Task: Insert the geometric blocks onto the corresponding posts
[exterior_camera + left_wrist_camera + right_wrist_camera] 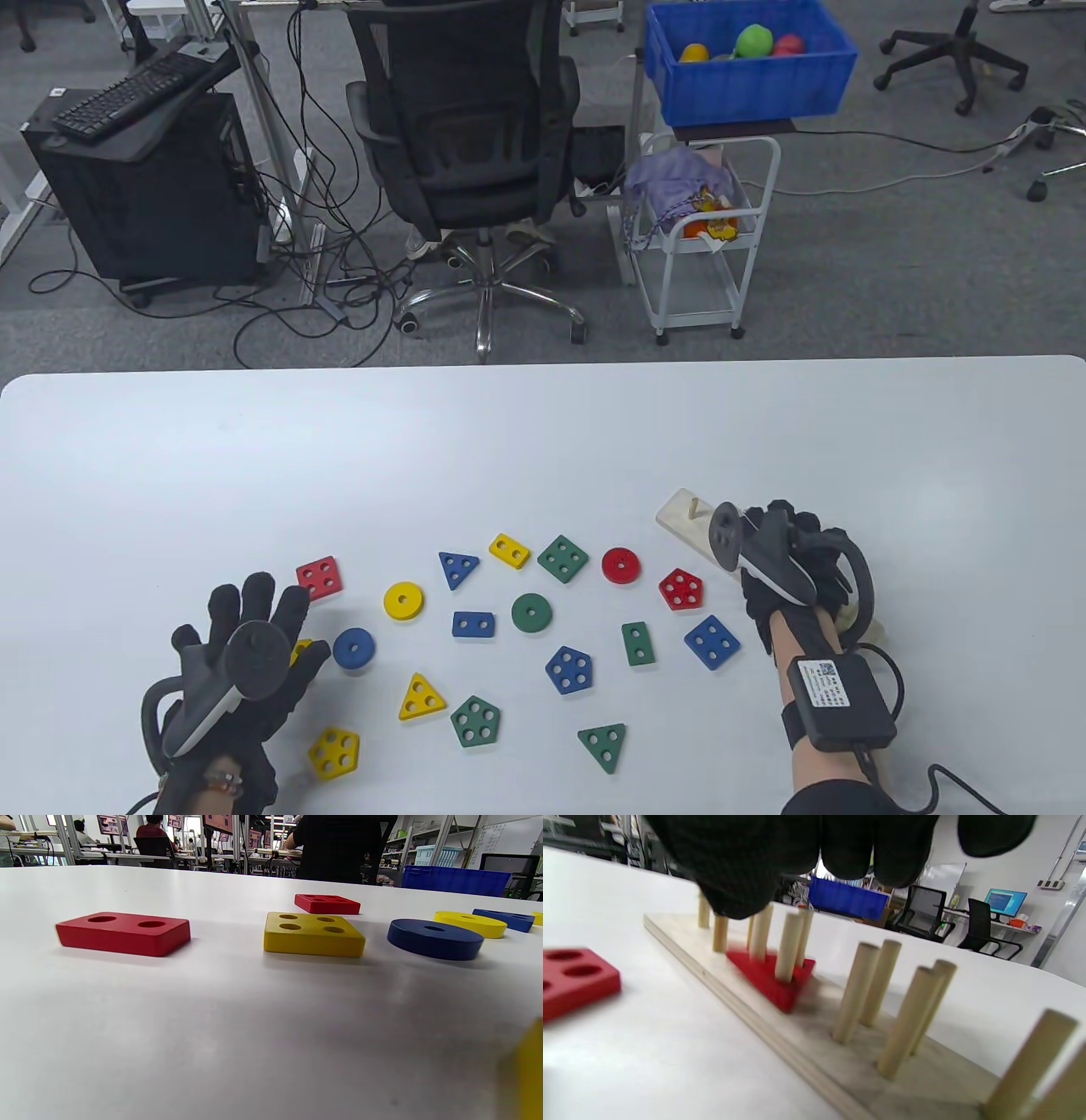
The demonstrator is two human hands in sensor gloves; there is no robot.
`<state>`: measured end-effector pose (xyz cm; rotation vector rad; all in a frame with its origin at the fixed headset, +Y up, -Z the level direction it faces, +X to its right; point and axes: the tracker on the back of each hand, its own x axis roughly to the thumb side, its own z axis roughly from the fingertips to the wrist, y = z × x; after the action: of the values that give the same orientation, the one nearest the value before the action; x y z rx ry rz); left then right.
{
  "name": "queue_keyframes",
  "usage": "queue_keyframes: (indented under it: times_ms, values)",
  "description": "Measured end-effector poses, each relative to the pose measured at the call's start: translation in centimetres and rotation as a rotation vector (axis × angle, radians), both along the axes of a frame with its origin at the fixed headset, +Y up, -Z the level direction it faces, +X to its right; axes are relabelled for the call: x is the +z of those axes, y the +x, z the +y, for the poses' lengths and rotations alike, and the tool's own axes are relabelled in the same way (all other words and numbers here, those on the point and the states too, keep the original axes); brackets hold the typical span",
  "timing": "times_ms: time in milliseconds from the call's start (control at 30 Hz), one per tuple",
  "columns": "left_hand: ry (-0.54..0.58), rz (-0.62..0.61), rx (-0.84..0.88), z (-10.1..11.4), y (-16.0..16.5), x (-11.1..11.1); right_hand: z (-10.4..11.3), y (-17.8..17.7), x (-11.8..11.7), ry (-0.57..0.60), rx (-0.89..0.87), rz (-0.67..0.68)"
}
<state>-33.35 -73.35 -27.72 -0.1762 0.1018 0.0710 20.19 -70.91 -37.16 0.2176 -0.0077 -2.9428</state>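
Table view, left hand (246,671) flat with fingers spread over a yellow block, right hand (785,556) over the peg board (683,514), its grip hidden, loose blocks left of the board, right wrist view, red triangle (770,978) seated on three pegs, fingers (746,870) above it, not touching.

An office-style lab. Beyond the white table (543,441), far from both hands, stand a mesh office chair (462,127), a computer tower (144,195) with a keyboard (136,89) on top, loose cables (322,255) on grey carpet, and a white cart (704,246) carrying a blue bin (747,64). The wrist views show desk rows with monitors (218,822) and seated people (150,825).
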Motion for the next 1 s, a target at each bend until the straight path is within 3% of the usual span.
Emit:
queue_keyframes:
  times_ms: [133,300,367,467,733,833,1000]
  values:
    - [0.006,0.000,0.004,0.1,0.0,0.0,0.5,-1.3,2.7,0.037,-0.053,0.106]
    - [0.003,-0.005,-0.003,0.0,0.1,0.0,-2.1,-3.2,5.6,-0.210,-0.084,0.134]
    - [0.001,-0.006,-0.004,0.0,0.2,0.0,-3.3,-3.7,6.1,-0.232,-0.059,0.135]
    - [-0.003,-0.006,-0.005,-0.1,0.2,0.0,-4.6,-4.1,6.4,-0.176,-0.003,0.148]
    - [-0.021,-0.004,-0.002,-0.2,0.2,0.0,-4.7,-3.9,7.2,-0.067,-0.033,0.219]
    - [-0.016,-0.001,0.002,-0.2,0.1,0.0,-3.0,-2.6,7.1,-0.006,-0.052,0.223]
    - [-0.024,0.002,-0.001,-0.3,0.1,-0.1,-0.1,1.4,6.2,0.103,-0.190,0.115]
